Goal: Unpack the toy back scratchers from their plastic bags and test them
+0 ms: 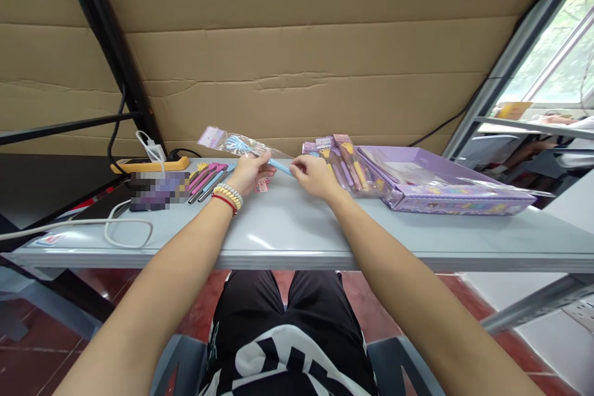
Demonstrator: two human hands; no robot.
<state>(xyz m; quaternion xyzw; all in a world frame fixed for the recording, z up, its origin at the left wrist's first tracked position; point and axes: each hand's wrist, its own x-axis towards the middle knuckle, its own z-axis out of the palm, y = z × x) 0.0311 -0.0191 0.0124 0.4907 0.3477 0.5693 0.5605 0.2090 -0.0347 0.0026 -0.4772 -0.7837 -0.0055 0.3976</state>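
Note:
A light-blue pen (280,166) in a clear plastic sleeve (214,137) lies slantwise between my hands, above the table. My left hand (253,171) is closed round its middle, with the pen's blue top and the sleeve's printed end sticking out to the upper left. The fingers of my right hand (313,174) pinch the pen's lower right end; the exact grip there is partly hidden. A small pink printed piece (263,185) shows just below my left fingers. Left of that hand, several yellow, pink and blue-topped pens (211,180) lie side by side.
Several bagged pens (344,164) lie right of my right hand, against a purple box (457,201) with clear plastic inside. At the left are a partly blurred purple item (160,192), a yellow power strip (174,164) and a white cable (127,244). Cardboard (306,86) stands behind.

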